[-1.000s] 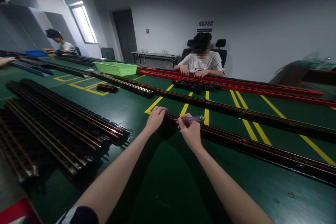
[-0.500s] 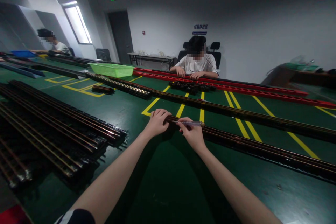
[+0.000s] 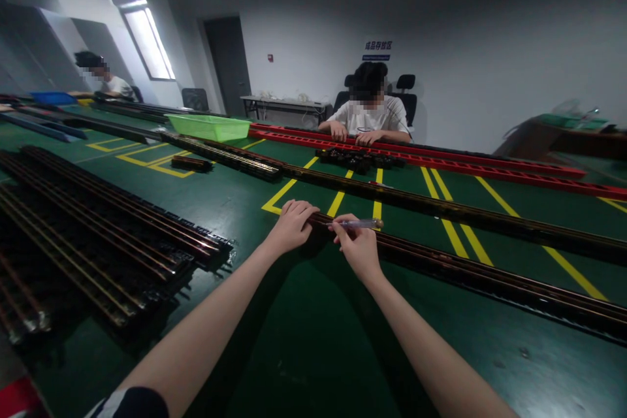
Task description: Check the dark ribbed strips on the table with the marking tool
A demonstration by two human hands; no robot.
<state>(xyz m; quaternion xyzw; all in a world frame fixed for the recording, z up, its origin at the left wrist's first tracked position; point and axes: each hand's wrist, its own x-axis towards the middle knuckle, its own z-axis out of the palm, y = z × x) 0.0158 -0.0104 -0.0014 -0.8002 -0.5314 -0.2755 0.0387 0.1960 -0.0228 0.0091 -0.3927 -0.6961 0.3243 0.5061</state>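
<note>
My left hand (image 3: 292,226) is closed over the left end of a long dark rail with copper-coloured strips (image 3: 470,274), which runs off to the right across the table. Just to the right, my right hand (image 3: 360,249) grips a screwdriver with a clear, purplish handle (image 3: 361,224). Its handle points right and its shaft points left toward the rail, near my left thumb. Where the tip meets the rail is too dark and small to make out.
Stacks of similar rails (image 3: 112,209) lie at the left on the green table (image 3: 313,353). Beyond my hands run another long rail (image 3: 416,199), a pile of black parts (image 3: 360,160), a green basket (image 3: 208,128) and red ladder-like frames (image 3: 441,162). A person (image 3: 375,111) sits opposite.
The view has shifted slightly. Both hands keep their places on the rail, and the screwdriver handle has tilted up a little at its right end.
</note>
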